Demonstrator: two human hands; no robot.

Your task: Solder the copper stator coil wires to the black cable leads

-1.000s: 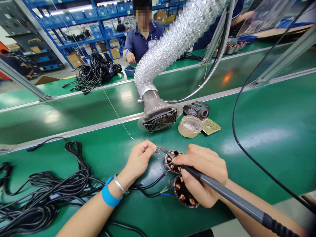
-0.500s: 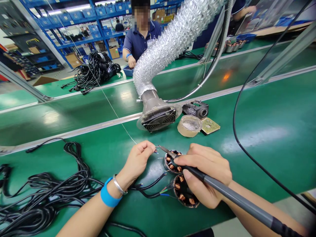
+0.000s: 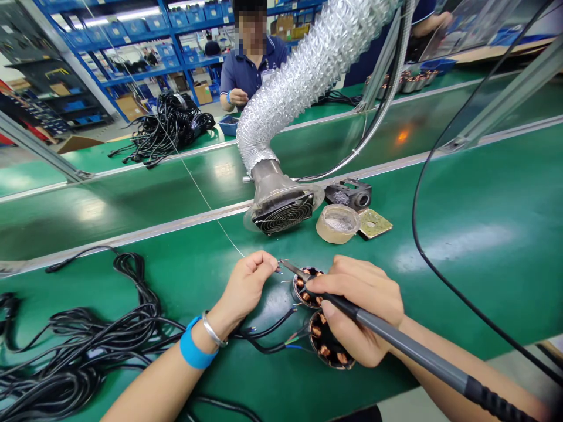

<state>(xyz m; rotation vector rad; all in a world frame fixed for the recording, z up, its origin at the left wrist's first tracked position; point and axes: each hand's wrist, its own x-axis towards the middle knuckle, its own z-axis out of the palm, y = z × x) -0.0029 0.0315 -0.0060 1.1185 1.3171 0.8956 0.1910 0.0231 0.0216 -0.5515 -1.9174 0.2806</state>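
Note:
My left hand pinches thin wires whose ends stick out past the fingertips. A soldering iron lies in my right hand, fingers wrapped round its grip, and its tip meets or nearly meets the wire ends. Below the iron stand two round motor stators with copper windings, the upper stator and the lower stator, both partly covered by the right hand and iron. A black cable with coloured leads reaches the lower one. A thin strand of solder wire runs down to my left hand.
A fume extractor nozzle on a silver duct hangs over the bench. Behind the hands sit a tan round tub, an iron stand and a sponge tray. Coiled black cables lie left. A co-worker stands opposite.
My right hand and the soldering iron have shifted slightly left, the tip moving closer to my left fingertips. My left hand stays put. The co-worker's hand has risen from the blue bin.

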